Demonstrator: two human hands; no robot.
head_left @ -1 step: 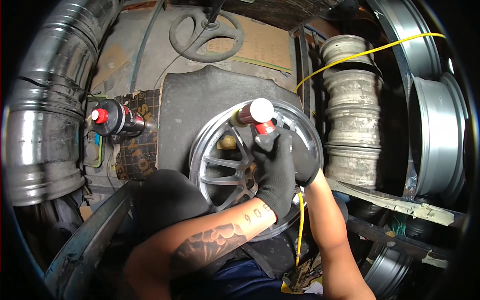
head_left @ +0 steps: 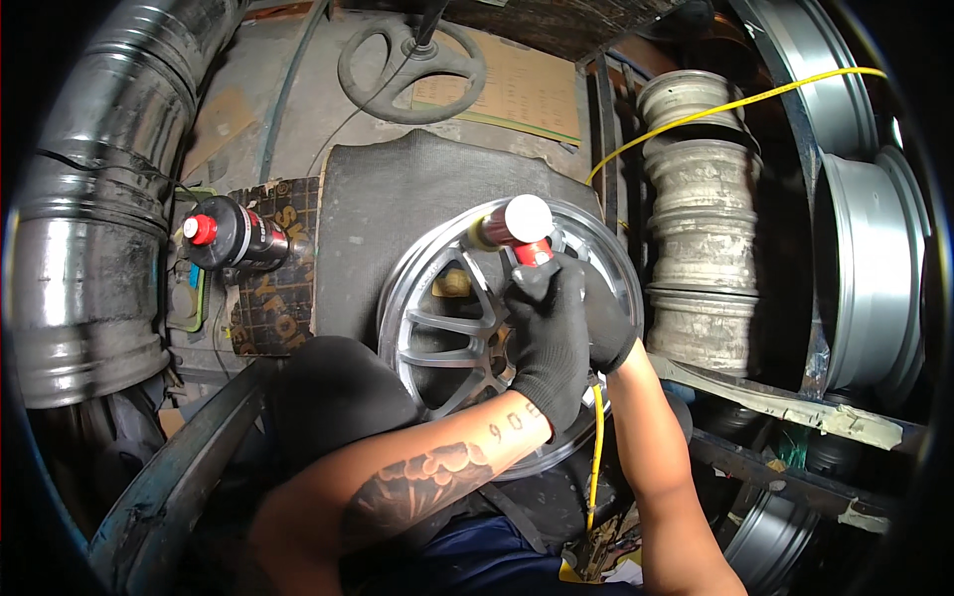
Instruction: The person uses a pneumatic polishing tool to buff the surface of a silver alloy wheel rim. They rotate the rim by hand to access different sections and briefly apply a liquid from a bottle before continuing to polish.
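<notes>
A silver multi-spoke alloy wheel [head_left: 429, 349] lies flat in front of me. Over its far part, a compact red air polisher [head_left: 534, 252] with a round white top is tilted, its yellowish pad end towards the spokes. My left hand [head_left: 547, 333], in a black knit glove, is closed around the tool's handle. Against it, my right hand [head_left: 608, 323], gloved alike, is closed on the same handle, its fingers partly hidden. A yellow hose [head_left: 597, 457] runs up from below to the hands. Whether the pad touches the metal cannot be made out.
A black bottle with a red cap [head_left: 227, 234] lies on a printed board to the left. Beneath the wheel is a black rubber mat [head_left: 358, 209]. Stacked rims [head_left: 704, 238] stand at right, shiny rims [head_left: 94, 268] at left. A steering wheel [head_left: 363, 89] is at the back.
The polisher's white top has shifted very slightly to the right. Both hands keep their hold, and the wheel stays put.
</notes>
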